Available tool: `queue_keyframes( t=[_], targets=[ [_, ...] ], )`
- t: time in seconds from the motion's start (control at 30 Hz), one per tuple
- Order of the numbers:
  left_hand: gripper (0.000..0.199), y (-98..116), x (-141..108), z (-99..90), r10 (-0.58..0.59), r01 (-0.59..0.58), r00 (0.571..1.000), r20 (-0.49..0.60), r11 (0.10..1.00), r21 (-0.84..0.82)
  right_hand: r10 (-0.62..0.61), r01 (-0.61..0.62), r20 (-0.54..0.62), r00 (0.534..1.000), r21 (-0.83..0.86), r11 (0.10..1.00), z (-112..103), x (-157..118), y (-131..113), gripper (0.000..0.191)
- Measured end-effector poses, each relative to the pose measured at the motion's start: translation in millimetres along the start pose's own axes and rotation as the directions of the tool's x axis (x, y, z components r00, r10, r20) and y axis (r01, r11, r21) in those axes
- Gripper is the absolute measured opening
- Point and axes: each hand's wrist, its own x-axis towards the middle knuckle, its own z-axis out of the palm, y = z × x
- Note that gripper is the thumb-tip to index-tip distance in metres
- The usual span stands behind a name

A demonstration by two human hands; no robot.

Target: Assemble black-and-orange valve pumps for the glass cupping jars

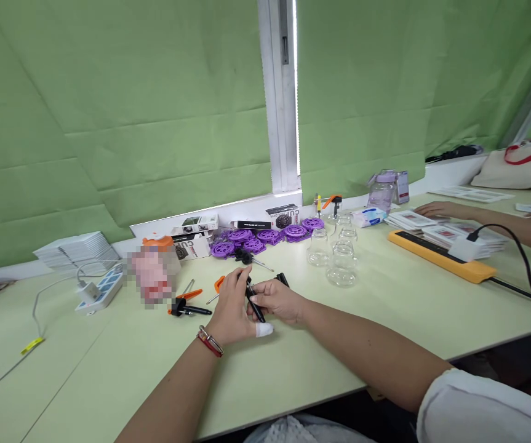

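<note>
Between my two hands is a slim black pen-shaped stick (pixel 256 307), pointing down toward the table. My left hand (pixel 231 314) curls around its upper part, with a white covering on the thumb; the fingers partly hide that end. My right hand (pixel 277 301) pinches the stick from the side. Just behind the right hand lies a short black cylinder (pixel 282 279). To the left of my hands rests a black part with a similar stick (pixel 191 309), beside an orange-handled piece (pixel 194 294). Another orange piece (pixel 219 283) shows behind my left hand.
Purple round holders (pixel 265 237) and boxes (pixel 192 248) line the wall. Clear glass bottles (pixel 341 264) stand right of them. A white power strip (pixel 101 289) and pixelated pink item (pixel 152 275) are left. At right, another person's hand (pixel 445 210) rests over booklets behind an orange power strip (pixel 440 257).
</note>
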Motion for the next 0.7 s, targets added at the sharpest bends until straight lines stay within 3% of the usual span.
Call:
queue_keyframes(
  t=[0.2,0.4,0.47,0.53,0.63,0.7],
  targets=[
    [0.112,6,1,-1.8,0.009,-0.008,0.998,-0.057,1.000,0.008,0.011,-0.012,-0.016,1.000,-0.013,1.000,-1,1,0,0.044],
    [0.102,12,-1,-7.2,-0.084,0.080,0.994,-0.066,0.994,-0.071,0.024,-0.022,0.021,0.999,-0.086,0.996,-8,4,-4,0.046],
    [0.100,11,-1,-9.5,-0.101,0.096,0.994,-0.041,0.989,-0.115,0.014,-0.021,-0.037,0.999,-0.176,0.984,-16,7,-7,0.044],
    [0.096,10,-1,-12.3,-0.129,0.126,0.992,-0.009,0.977,-0.172,-0.048,-0.014,-0.203,0.978,-0.295,0.955,-28,11,-9,0.038],
    [0.086,10,-1,-17.7,-0.186,0.199,0.980,0.071,0.939,-0.282,-0.250,-0.052,-0.435,0.865,-0.573,0.818,-52,14,-12,0.021],
    [0.078,12,0,-21.8,-0.209,0.253,0.965,0.157,0.897,-0.362,-0.360,-0.116,-0.418,0.834,-0.770,0.627,-67,14,-13,0.013]
  ],
)
